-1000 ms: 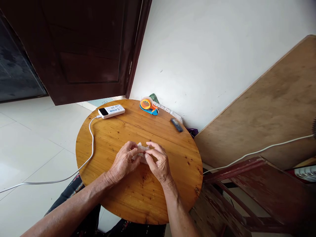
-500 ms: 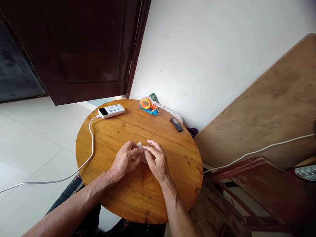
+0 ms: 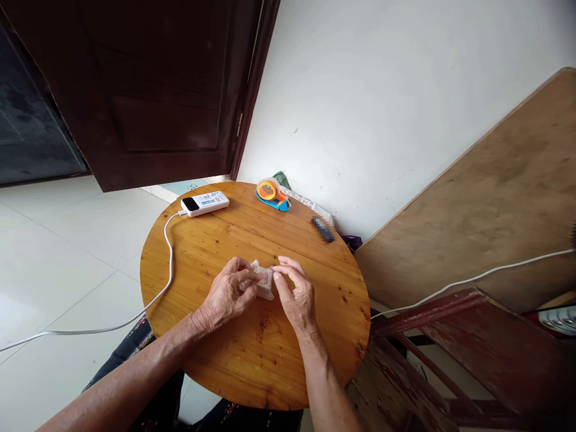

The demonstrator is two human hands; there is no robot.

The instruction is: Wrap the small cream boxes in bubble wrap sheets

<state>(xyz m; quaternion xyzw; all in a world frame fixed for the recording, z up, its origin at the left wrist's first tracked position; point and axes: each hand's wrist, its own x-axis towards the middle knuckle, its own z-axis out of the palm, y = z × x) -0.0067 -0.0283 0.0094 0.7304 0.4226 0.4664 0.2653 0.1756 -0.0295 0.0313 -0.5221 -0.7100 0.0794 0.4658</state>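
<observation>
L hand (image 3: 229,291) gripping L end of small white packet (image 3: 265,281), thumb nearside, fingers on top. R hand (image 3: 297,297) half-curled, fingertips at packet's R edge; can't tell if pinching. Packet approx mid round table (image 3: 252,354): boxy, clear crinkly wrap, reddish print on top, wrap tuft up at far side. Lies flat, printed face up; visible near edge runs L–R, slightly aslant; L end hidden, so long axis unclear. Tape dispenser (image 3: 279,203) at table's far rim; white device (image 3: 209,202), table's far L.
</observation>
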